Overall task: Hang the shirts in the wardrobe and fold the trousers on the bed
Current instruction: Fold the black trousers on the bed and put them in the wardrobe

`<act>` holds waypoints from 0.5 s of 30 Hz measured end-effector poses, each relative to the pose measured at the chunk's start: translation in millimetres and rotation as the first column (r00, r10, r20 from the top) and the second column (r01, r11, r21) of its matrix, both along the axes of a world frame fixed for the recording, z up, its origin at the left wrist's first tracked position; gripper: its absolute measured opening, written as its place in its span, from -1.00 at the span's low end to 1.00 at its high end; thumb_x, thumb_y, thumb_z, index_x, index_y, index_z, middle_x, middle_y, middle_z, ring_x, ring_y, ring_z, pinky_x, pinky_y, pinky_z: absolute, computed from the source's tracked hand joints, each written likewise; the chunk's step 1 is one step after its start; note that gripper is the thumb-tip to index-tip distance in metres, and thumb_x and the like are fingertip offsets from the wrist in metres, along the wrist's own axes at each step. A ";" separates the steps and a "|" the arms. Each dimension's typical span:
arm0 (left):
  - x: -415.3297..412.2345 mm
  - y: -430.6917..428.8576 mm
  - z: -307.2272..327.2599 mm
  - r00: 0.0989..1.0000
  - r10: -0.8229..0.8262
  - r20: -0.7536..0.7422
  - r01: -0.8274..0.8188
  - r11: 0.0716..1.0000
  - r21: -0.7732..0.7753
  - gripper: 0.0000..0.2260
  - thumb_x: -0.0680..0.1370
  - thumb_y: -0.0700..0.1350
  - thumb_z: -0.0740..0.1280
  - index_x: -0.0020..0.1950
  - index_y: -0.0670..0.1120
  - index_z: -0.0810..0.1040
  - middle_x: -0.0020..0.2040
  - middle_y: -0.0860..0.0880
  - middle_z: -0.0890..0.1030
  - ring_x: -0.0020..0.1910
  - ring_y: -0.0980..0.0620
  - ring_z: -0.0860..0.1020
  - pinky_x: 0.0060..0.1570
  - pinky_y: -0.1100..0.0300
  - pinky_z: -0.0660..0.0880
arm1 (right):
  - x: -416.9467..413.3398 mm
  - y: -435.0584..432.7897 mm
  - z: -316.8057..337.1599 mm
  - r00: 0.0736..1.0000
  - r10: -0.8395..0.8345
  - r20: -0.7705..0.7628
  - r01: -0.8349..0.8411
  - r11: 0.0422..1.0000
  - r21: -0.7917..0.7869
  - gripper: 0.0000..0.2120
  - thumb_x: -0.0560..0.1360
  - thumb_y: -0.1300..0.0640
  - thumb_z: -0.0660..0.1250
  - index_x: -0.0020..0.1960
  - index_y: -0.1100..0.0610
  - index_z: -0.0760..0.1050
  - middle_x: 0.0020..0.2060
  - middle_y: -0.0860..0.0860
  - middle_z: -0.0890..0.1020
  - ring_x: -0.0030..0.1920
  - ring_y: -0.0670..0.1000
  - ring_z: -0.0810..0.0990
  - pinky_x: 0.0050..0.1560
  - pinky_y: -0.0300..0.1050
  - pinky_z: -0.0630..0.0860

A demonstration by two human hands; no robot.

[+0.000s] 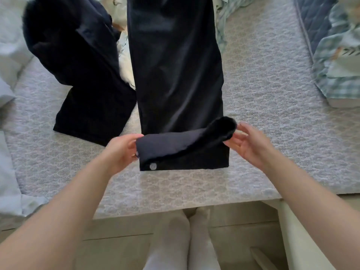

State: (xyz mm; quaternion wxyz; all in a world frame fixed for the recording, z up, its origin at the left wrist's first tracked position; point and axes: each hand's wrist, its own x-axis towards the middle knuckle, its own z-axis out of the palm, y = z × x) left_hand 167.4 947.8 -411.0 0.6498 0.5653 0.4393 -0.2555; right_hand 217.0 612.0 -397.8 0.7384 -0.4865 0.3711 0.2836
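Surroundings: 1 second dark garment [81, 75] is seen crumpled just left of the trousers [175, 75], its hem close beside them near the left hand. Pale cloth [124, 61] is visible in the gap between the 2. Blue-green patterned bedding [339, 61] is heaped at the far right, well apart. Pale fabric [7, 84] is bunched along the left edge.

Trousers: laid lengthwise on the bed [272, 94], with the near end turned over into 1 fold. A pale button [153, 166] is exposed on the bottom layer.

Left hand [122, 151]: fingers are clamped on the fold's left corner.

Right hand [251, 147]: fingers are apart and loosely extended, tips touching the fold's raised right end; no grip is seen.

Edges, room: bare bedcover is noted right of the trousers and in front of them, up to the bed's near edge. Below that edge, white-clad legs [175, 240] are seen, and a white panel [292, 230] stands at lower right.
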 end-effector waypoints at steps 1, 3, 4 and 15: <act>16.6 2.5 -0.2 0.997 0.071 0.039 -0.071 0.997 -0.001 -0.83 0.59 -0.17 0.30 0.14 -0.20 0.58 -0.24 -0.06 0.58 -0.26 0.02 0.57 -0.16 0.17 0.44 | 16.8 2.0 -1.0 0.994 -0.104 0.017 0.104 0.994 0.028 -0.79 0.61 0.19 0.20 0.19 0.27 0.43 0.03 0.28 0.63 0.01 0.19 0.68 -0.04 0.02 0.64; 36.8 5.2 -9.1 0.998 0.045 0.049 -0.051 0.989 0.139 -0.87 0.60 -0.14 0.28 0.08 -0.12 0.58 -0.12 -0.06 0.64 -0.12 0.00 0.63 -0.09 0.16 0.51 | 39.1 5.9 -11.5 0.988 -0.148 0.041 0.151 0.986 -0.066 -0.81 0.62 0.18 0.20 0.19 0.22 0.41 0.04 0.27 0.62 0.04 0.20 0.67 0.00 0.04 0.62; 38.3 6.8 -19.1 0.999 -0.028 0.016 0.024 0.971 0.238 -0.88 0.59 -0.13 0.30 0.06 -0.10 0.59 -0.05 -0.09 0.64 -0.05 -0.03 0.63 -0.06 0.13 0.53 | 42.6 7.3 -21.5 0.995 -0.091 0.036 0.096 0.979 -0.181 -0.83 0.61 0.17 0.21 0.17 0.21 0.43 0.05 0.25 0.62 0.02 0.17 0.67 -0.01 0.02 0.62; -20.1 -10.5 -63.7 0.927 -0.373 -0.031 0.372 0.909 0.190 -0.74 0.58 -0.15 0.37 0.28 -0.08 0.53 0.11 0.05 0.64 0.07 0.11 0.60 -0.08 0.30 0.49 | -28.9 20.6 -74.2 0.819 0.552 -0.156 -0.540 0.650 -0.534 -0.72 0.53 0.01 0.36 0.18 0.08 0.43 0.00 -0.05 0.59 -0.02 -0.08 0.58 -0.12 -0.17 0.48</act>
